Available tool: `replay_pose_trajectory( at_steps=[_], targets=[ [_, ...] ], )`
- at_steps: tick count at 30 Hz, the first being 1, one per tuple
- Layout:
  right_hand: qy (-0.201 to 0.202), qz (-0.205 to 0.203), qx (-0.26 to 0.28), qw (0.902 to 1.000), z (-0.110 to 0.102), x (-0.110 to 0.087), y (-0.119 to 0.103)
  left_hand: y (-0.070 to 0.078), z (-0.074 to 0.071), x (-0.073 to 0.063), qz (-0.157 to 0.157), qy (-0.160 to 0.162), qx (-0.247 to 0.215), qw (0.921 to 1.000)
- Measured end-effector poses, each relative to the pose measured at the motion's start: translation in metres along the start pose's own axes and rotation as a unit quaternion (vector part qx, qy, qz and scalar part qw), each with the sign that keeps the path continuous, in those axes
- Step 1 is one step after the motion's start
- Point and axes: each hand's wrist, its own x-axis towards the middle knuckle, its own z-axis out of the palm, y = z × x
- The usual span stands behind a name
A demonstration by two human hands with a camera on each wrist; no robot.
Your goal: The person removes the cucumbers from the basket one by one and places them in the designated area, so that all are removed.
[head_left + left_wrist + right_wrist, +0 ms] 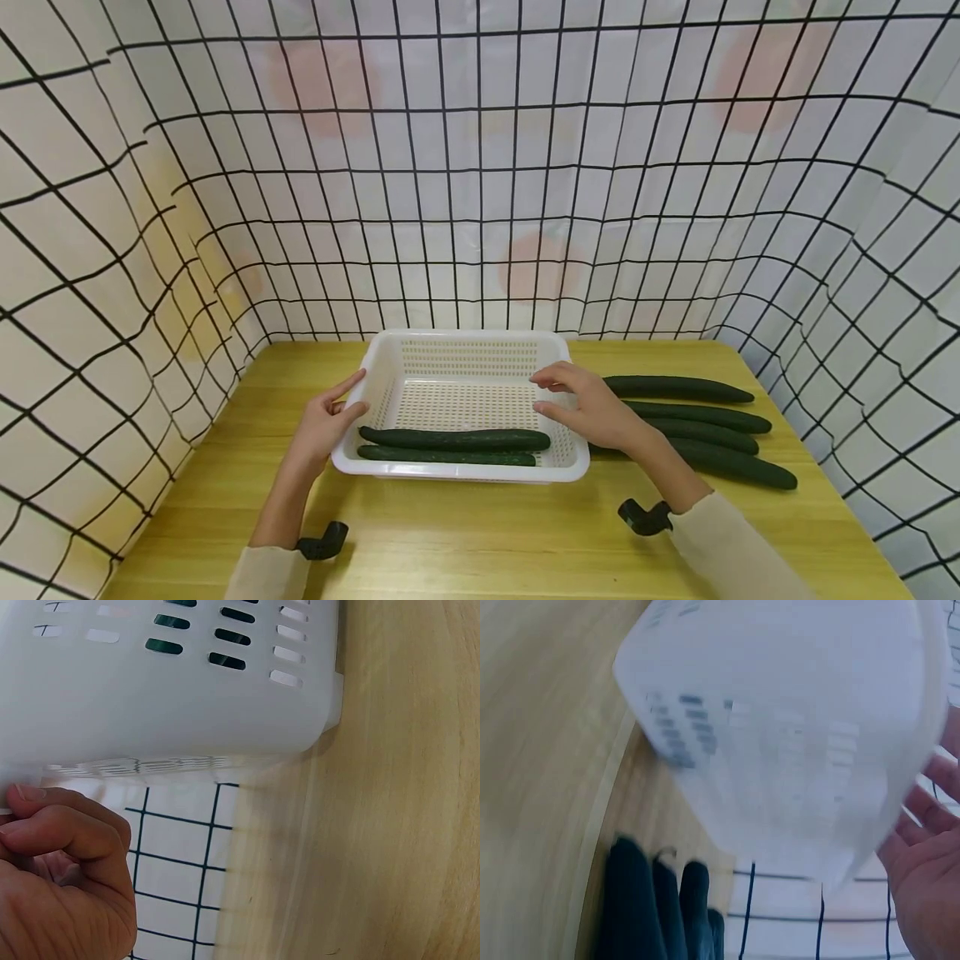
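Observation:
A white perforated plastic basket (457, 474) stands on the table with two cucumbers (457, 439) lying along its near side. At its left rim, my left hand (321, 427) pinches the edge, thumb on top. In the left wrist view, the fingers of the left hand (71, 862) curl under the basket's rim (19, 780). Over the right rim my right hand (592, 408) is held with thumb and fingers apart and nothing between them. The right wrist view shows the right hand (930, 862) beside the rim, its fingers loosely extended.
Several more cucumbers (705, 417) lie side by side on the wooden table (480, 542), right of the basket and partly behind the right forearm. A white cloth with a black grid (480, 192) surrounds the table at the back and both sides.

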Motion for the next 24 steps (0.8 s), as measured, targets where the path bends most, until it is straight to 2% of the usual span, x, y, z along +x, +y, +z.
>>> replay_pose_trajectory(
  at_steps=[7,19,24],
  targets=[
    [-0.044,-0.002,0.024,0.9987,0.015,0.013,-0.011,0.0,0.001,-0.001,0.004,0.003,0.002,1.0],
    [-0.099,-0.004,0.02,0.9949,0.038,0.035,-0.022,0.0,0.001,-0.002,0.008,0.002,0.0,1.0],
    [-0.135,-0.002,0.015,0.9907,0.05,0.042,-0.028,0.001,0.001,-0.003,0.012,0.005,0.0,0.9999]
  ],
)
